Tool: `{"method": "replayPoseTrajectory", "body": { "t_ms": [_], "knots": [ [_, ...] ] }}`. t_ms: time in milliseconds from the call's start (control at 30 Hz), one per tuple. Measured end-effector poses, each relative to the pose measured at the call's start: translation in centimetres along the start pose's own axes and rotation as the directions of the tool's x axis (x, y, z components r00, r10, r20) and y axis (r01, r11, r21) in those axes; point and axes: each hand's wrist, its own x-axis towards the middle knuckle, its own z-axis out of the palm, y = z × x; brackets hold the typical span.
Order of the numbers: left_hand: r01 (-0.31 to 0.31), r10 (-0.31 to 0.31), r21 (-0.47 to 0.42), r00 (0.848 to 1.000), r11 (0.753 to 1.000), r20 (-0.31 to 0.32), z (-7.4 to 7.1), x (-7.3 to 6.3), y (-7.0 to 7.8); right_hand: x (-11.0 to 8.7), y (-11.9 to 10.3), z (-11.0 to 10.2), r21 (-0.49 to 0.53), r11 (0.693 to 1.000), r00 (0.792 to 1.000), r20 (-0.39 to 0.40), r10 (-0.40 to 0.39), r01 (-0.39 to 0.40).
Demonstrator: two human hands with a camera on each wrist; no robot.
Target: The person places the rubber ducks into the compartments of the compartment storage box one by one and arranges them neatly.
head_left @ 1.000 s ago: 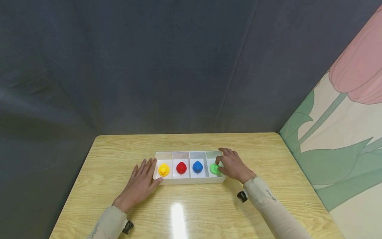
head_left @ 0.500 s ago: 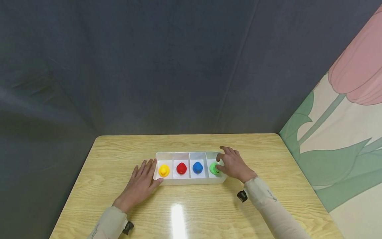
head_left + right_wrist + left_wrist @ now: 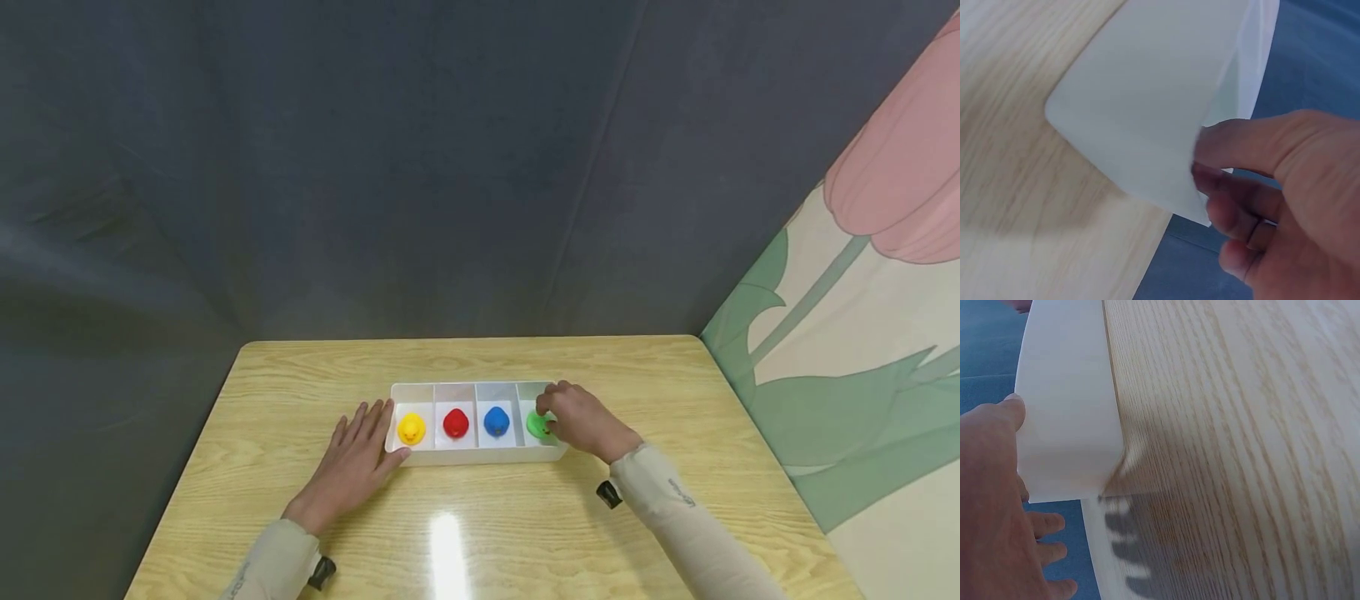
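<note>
A white tray with a row of compartments stands on the table. From left to right sit a yellow rubber duck, a red rubber duck, a blue rubber duck and a green rubber duck, one per compartment. My left hand rests against the tray's left end, fingers extended, thumb at the front corner. Over the right end, my right hand reaches in with curled fingers and pinches the green duck. In the right wrist view the tray's wall hides the duck and fingertips.
A wood-grain table carries the tray. Dark cloth hangs behind it and on the left. A flower-patterned cloth borders the right side.
My right hand's raised fingers have lowered and curled in over the right compartment. The green duck has turned so its face shows toward the right front. My left hand stays put.
</note>
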Motion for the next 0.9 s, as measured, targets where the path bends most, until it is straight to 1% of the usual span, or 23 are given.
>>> {"method": "replayPoseTrajectory", "body": {
  "t_ms": [67, 300, 567, 900],
  "knots": [
    [-0.001, 0.001, 0.002, 1.000, 1.000, 0.002, 0.03, 0.02, 0.00, 0.04, -0.07, 0.25, -0.003, 1.000, 1.000, 0.009, 0.004, -0.004],
    [-0.010, 0.010, -0.008, 1.000, 1.000, -0.025, 0.28, -0.02, -0.09, 0.23, 0.02, 0.64, -0.010, 0.999, 0.999, 0.019, 0.032, -0.031],
    [0.007, -0.007, 0.006, 1.000, 1.000, 0.011, 0.12, 0.00, -0.08, 0.29, 0.12, 0.92, -0.033, 0.999, 1.000, 0.006, 0.030, -0.030],
    [0.007, -0.008, 0.006, 1.000, 1.000, 0.019, 0.04, 0.07, -0.10, 0.25, -0.07, 0.85, -0.043, 0.998, 0.999, -0.006, 0.038, -0.039]
  ]
}}
